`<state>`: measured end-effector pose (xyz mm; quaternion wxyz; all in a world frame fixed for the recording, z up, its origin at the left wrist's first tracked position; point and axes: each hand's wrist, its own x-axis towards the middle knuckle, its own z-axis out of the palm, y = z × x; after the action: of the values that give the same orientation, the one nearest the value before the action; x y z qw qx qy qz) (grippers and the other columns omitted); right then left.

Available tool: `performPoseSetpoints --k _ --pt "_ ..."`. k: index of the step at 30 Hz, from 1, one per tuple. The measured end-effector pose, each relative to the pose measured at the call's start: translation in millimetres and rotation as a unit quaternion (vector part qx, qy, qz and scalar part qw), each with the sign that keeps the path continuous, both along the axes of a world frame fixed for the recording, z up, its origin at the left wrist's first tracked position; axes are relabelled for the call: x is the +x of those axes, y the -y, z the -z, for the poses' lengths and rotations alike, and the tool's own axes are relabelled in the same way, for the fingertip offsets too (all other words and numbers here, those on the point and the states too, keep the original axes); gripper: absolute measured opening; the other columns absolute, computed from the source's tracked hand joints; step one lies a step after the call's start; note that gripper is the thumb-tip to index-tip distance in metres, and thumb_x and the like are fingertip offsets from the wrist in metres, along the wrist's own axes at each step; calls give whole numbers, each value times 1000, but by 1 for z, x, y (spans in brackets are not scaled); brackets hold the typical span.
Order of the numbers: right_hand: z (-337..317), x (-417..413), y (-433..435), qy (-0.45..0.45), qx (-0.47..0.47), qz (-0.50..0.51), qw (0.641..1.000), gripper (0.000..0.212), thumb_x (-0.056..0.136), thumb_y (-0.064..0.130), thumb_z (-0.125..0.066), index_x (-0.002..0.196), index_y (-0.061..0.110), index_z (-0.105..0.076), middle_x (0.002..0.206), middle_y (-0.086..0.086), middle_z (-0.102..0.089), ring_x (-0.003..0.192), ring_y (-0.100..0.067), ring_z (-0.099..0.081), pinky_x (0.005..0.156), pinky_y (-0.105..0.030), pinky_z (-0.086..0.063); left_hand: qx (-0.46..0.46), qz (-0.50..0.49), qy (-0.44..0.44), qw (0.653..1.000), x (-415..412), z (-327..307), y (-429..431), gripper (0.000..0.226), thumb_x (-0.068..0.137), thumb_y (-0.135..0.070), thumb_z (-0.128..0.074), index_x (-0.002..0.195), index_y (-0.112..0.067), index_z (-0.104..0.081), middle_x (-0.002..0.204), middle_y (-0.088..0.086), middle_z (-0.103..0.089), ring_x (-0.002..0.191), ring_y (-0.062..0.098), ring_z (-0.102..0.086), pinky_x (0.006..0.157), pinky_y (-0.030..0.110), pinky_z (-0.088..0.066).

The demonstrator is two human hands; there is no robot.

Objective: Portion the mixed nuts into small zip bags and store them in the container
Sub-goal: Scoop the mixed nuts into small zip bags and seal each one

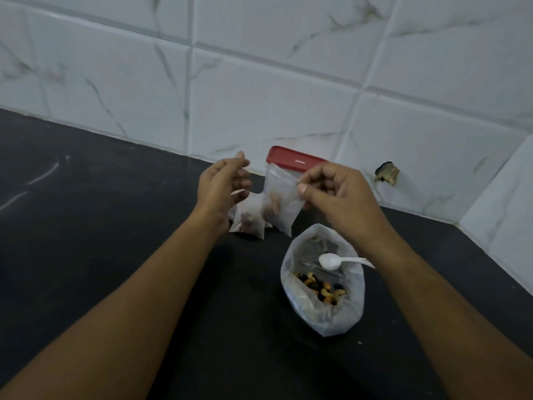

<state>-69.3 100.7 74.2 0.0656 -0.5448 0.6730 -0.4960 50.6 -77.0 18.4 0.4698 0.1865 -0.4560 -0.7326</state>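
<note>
My right hand (334, 194) pinches the top right corner of a small clear zip bag (281, 202) with a few nuts inside, held above the black counter. My left hand (223, 186) hovers just left of the bag, fingers apart, holding nothing. Under it, more small filled zip bags (249, 219) lie on the counter. A large clear bag of mixed nuts (321, 281) stands open in front of my right forearm, with a white plastic spoon (331, 261) resting across its mouth. Behind the held bag sits the container with a red lid (294, 158), mostly hidden.
The black counter (101, 212) runs left and toward me. A white marble-patterned tile wall (259, 82) closes off the back and right side. The wall has a chipped hole (386, 173) to the right of the container.
</note>
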Motion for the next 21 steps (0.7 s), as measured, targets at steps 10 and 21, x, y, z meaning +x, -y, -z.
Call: performPoseSetpoints --k 10,21 --pt "45 19 2 -85 105 -18 991 12 95 14 -74 94 25 -74 89 5 -74 85 -9 -71 80 -31 -60 69 -34 -25 997 8 6 15 15 96 -29 -71 97 -14 -68 67 -5 -59 61 11 -55 59 24 -48" --pt "33 7 -9 45 1 15 999 9 97 9 -71 97 18 -73 88 -3 -75 80 -11 -72 71 -24 -57 -124 86 49 987 -1 -6 -17 39 100 -38 -61 110 -2 -72 84 1 -69 76 15 -63 68 26 -55"
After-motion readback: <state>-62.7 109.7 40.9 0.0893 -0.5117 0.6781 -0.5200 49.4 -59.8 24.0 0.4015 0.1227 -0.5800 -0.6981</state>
